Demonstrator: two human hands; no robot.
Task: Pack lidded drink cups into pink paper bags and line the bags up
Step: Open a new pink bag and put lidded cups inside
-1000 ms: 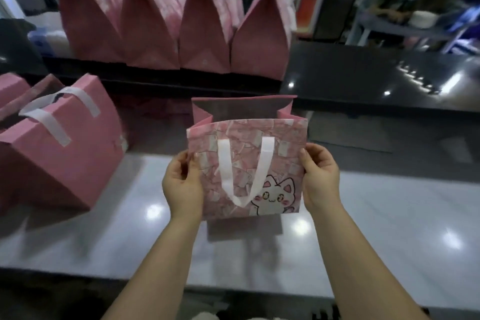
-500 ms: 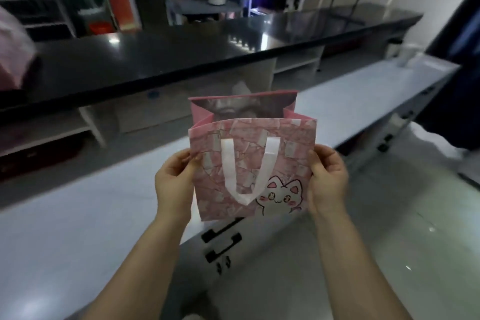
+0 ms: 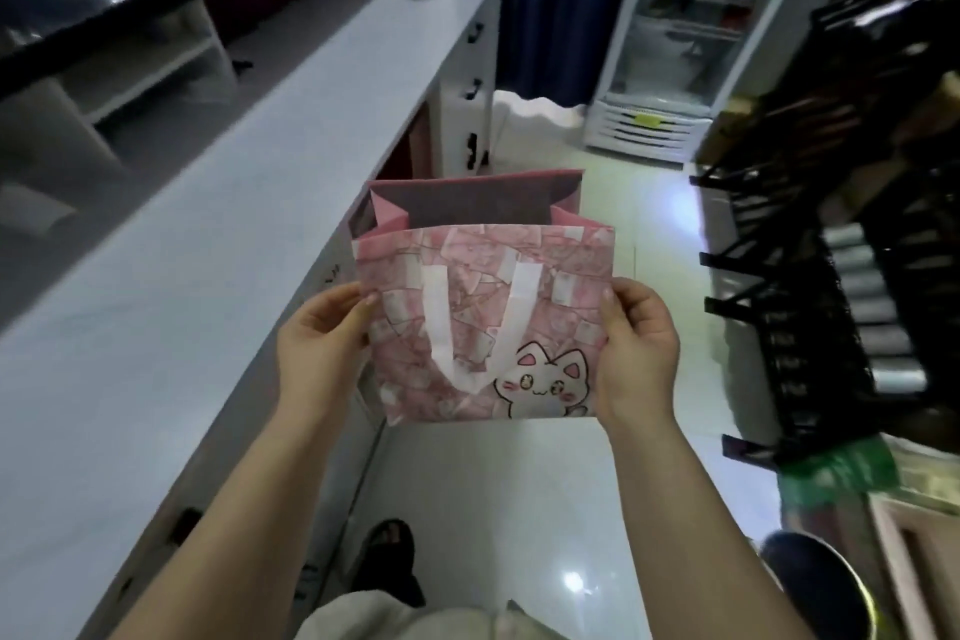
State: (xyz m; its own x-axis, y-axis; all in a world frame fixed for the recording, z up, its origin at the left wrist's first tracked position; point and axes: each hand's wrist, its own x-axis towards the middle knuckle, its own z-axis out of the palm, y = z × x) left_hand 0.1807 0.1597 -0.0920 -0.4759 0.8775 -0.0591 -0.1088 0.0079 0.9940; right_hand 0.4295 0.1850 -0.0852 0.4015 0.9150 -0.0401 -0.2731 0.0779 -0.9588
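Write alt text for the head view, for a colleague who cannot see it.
Left hand and right hand pinch the side edges of an open-topped pink paper bag with a cartoon cat, holding it upright over the floor. A long white counter runs along the left; a glass-door fridge stands ahead.

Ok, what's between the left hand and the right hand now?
In the head view, an open pink paper bag with a white handle and cat print fills the gap; the left hand and right hand each pinch one side edge.
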